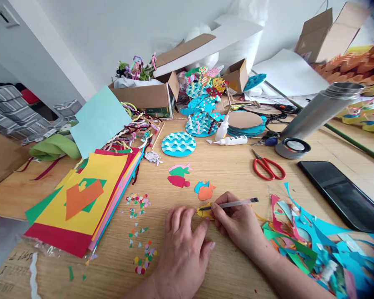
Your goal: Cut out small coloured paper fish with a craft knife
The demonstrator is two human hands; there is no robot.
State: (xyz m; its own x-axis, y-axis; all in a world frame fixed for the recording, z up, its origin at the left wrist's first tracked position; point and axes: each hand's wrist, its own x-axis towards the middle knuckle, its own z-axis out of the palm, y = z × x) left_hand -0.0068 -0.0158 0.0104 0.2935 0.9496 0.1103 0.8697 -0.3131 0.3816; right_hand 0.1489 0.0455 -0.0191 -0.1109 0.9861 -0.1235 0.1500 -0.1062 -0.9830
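Observation:
My right hand (238, 222) is closed around a slim pen (238, 203) with a greyish barrel and dark end. Its tip rests on a small yellow paper fish (202, 211), which shows dark drawn lines. My left hand (185, 245) lies flat on the table, fingers stretched out, fingertips at the yellow fish's edge. Just beyond it sit an orange paper fish (205, 191) and a blue cutout (200, 186) partly under it. Farther back lie a red paper fish (177, 181) and a green one (178, 170), overlapping.
Paper scraps (327, 253) heap at the right, below a phone (345, 193). Red-handled scissors (267, 168), a steel flask (318, 112) and glue bottles (233, 140) stand or lie farther back. Colored sheets (112, 170) are stacked left, with paper dots (140, 201) beside them.

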